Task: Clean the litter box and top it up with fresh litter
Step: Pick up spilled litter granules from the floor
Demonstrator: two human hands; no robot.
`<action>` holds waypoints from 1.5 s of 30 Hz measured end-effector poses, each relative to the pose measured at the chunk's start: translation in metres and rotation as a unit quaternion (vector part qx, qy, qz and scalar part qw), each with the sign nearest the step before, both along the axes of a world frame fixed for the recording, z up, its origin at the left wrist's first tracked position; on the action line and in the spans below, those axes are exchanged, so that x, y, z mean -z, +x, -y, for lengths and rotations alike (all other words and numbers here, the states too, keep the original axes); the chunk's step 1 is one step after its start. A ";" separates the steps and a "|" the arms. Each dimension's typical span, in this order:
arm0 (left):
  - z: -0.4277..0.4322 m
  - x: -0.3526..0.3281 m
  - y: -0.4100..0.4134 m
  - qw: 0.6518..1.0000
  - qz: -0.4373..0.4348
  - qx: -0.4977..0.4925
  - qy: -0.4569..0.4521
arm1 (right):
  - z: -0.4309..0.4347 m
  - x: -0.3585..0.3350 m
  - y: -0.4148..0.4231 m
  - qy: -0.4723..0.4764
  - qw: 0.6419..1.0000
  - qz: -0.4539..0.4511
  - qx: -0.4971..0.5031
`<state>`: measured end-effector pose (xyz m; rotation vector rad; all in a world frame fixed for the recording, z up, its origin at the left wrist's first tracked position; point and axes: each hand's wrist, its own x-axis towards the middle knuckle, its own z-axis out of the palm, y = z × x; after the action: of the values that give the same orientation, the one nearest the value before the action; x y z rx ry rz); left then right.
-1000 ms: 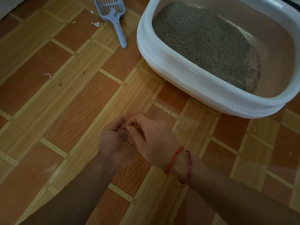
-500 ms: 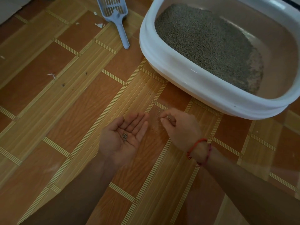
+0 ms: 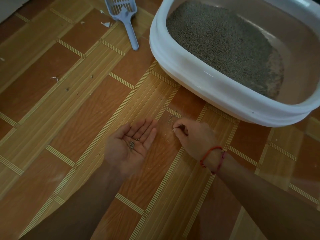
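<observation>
A white litter box (image 3: 207, 80) stands on the floor at the upper right, with grey litter (image 3: 223, 44) heaped toward its left side. My left hand (image 3: 129, 144) is held palm up above the floor, cupping several grey litter grains (image 3: 132, 144). To its right, my right hand (image 3: 194, 135) pinches with fingertips down at the floor. It wears red string bracelets at the wrist. Spilled litter grains (image 3: 171, 118) lie scattered just beyond its fingertips. I cannot tell whether a grain is between the fingertips.
A pale blue slotted litter scoop (image 3: 124, 16) lies on the floor left of the litter box, handle pointing toward me. Small white scraps (image 3: 105, 24) and dark specks dot the patterned wood-look floor (image 3: 69, 118) at the upper left.
My right hand left my left palm and moved right and forward to the spilled grains on the floor. My left hand opened flat, showing the collected grains.
</observation>
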<state>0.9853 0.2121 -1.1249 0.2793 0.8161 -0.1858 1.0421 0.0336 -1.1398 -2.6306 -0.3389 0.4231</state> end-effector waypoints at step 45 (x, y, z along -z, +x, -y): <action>-0.005 -0.001 0.003 1.000 0.000 -0.005 0.010 | -0.007 0.009 0.033 0.035 0.999 -0.012 0.034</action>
<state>0.9879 0.2172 -1.1238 0.2936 0.8200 -0.1693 1.0752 0.0403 -1.1489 -2.5576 -0.2519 0.4126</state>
